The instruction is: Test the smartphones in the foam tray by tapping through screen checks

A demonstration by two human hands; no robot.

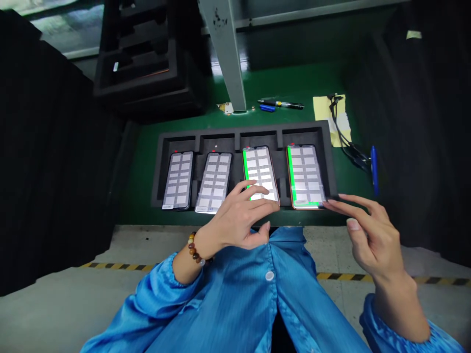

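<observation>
Several smartphones lie face up, side by side, in a black foam tray (219, 131). The far-left phone (178, 180) and the phone beside it (214, 181) show grids of pale blocks. A third phone (259, 166) has a green strip down its left edge; my left hand (245, 215), fingers spread, is over its lower part and hides some of the screen. On the far-right phone (305, 171) green runs along the left and bottom edges. My right hand (379, 238) has its fingers stretched out, with a fingertip at that phone's lower right corner. Neither hand grasps anything.
Behind the tray lie a black pen (283, 104) and a blue cap (267, 108). Black cables (340, 127) rest on yellow paper (320, 108), near a blue pen (374, 169). A grey post (230, 59) stands mid-back. Stacked black trays (147, 93) are at left.
</observation>
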